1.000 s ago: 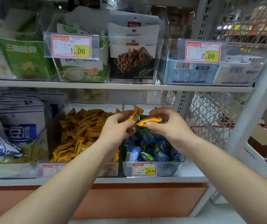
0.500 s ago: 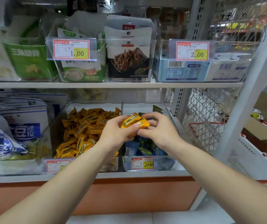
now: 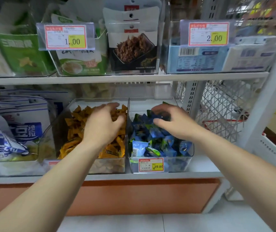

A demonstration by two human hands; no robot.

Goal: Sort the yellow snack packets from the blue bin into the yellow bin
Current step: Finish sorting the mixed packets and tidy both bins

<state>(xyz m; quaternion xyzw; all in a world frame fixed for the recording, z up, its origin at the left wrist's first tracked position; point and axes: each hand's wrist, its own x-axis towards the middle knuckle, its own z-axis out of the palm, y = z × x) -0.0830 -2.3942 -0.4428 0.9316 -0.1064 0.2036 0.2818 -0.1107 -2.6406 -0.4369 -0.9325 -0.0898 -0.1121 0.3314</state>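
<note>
Small yellow snack packets point(image 3: 72, 129) lay in the clear plastic bin point(image 3: 107, 166) beneath our open left grip point(image 3: 103, 124); our right grip point(image 3: 172, 121), loosely open, hovered over blue packets point(image 3: 152, 133) in the neighbouring bin point(image 3: 180, 163).

Yellow-orange packets point(image 3: 77, 124) in clear bin point(image 3: 57, 131); blue-green packets point(image 3: 154, 136); red-yellow price tag point(image 3: 151, 165); orange shelf base point(image 3: 133, 196).

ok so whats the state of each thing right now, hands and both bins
left hand: open, fingers spread over the yellow packets
right hand: open, fingers loosely curled above the blue packets, gripping nothing visible
yellow bin: open-topped, heaped with yellow packets
blue bin: open-topped, filled with blue packets, no yellow one showing
</note>
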